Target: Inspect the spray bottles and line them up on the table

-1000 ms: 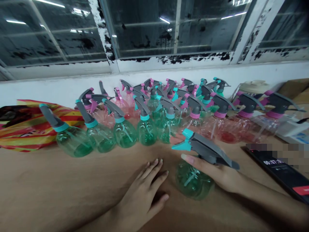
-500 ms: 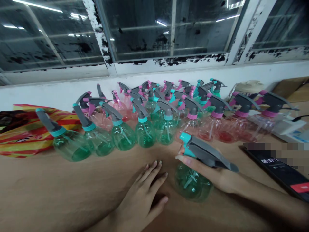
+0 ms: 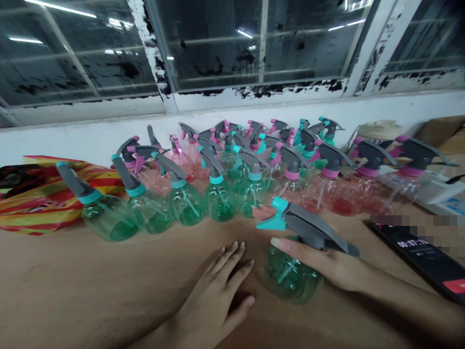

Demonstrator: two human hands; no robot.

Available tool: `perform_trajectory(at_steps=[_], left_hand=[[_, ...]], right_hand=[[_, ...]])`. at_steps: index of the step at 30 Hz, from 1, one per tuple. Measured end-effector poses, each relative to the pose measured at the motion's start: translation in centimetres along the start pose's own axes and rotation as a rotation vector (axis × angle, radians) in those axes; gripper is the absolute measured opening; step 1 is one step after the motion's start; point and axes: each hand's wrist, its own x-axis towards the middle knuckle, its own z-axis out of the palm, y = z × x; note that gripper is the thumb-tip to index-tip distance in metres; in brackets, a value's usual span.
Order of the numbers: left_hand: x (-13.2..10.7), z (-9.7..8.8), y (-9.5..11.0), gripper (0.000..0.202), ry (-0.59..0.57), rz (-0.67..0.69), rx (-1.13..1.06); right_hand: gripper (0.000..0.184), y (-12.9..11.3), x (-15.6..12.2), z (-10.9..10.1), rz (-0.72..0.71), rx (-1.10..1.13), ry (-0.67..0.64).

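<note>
Green spray bottle [image 3: 288,271] in the right of two hands [image 3: 330,265], near the left [image 3: 213,293]

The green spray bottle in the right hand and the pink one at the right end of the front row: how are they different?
The green bottle has a turquoise nozzle, but the pink bottle has a pink nozzle. The right hand holds the green bottle, while no hand touches the pink bottle. Both have see-through bodies and grey spray tops.
</note>
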Motion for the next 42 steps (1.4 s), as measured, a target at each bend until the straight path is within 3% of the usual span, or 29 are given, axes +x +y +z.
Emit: perform_trajectory(at_steps=[10,17,23,28,31,35,42], left_hand=[[-0.1,0.0,0.1,0.051,-0.02,-0.004,0.001],[-0.1,0.0,0.0,0.049,-0.024,-0.003,0.004],[-0.1,0.1,-0.1,0.048,-0.028,-0.01,-0.031],[-0.4,-0.4,0.4,0.064,-0.002,-0.084,-0.163],[-1.2,-1.1,1.1,0.078,0.065,-0.147,-0.288],[-3.9,-1.7,1.5,0.091,0.179,-0.194,-0.382],[-12.1,-3.2,-1.4,0.074,0.483,-0.43,-0.187]], right_hand=[[0.032,-0.2,0.1,-0.5,0.007,0.052,-0.062],[0.015,-0.1,-0.1,0.1,-0.009,-0.047,0.05],[0.019,-0.2,-0.1,0.3,0.002,-0.037,0.073],[0.026,-1.1,0.0,1.2,-0.057,0.001,0.09],[0.028,-1.8,-0.1,3.2,-0.078,0.001,0.113],[0.031,-3.4,0.6,7.9,-0.115,0.033,0.126],[0.035,-8.3,4.3,18.0,-0.226,0.233,-0.068]])
